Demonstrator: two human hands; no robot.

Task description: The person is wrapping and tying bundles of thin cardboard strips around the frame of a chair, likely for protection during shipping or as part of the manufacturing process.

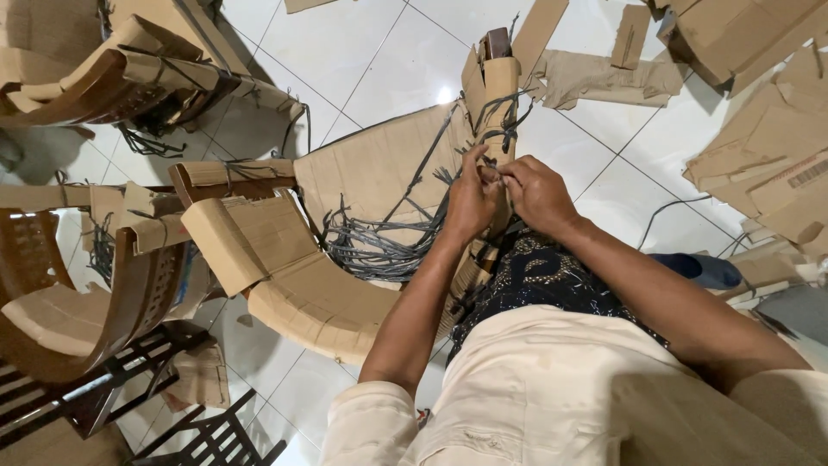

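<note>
My left hand [473, 200] and my right hand [536, 192] meet at the cardboard-wrapped arm [498, 86] of a chair lying in front of me. Both pinch a thin dark strap [493, 173] that binds the cardboard to the arm. A bundle of loose dark straps [379, 246] spills over the chair's cardboard-covered seat [379, 168], just left of my left hand. Brown wood shows at the top end of the arm [495, 41].
More cardboard-wrapped wooden chairs [129, 73] stand at the left, one [103, 311] near my left elbow. Torn cardboard sheets [776, 147] litter the white tiled floor [362, 52] at the right. A loose strap [668, 210] and a blue object [703, 269] lie right of my forearm.
</note>
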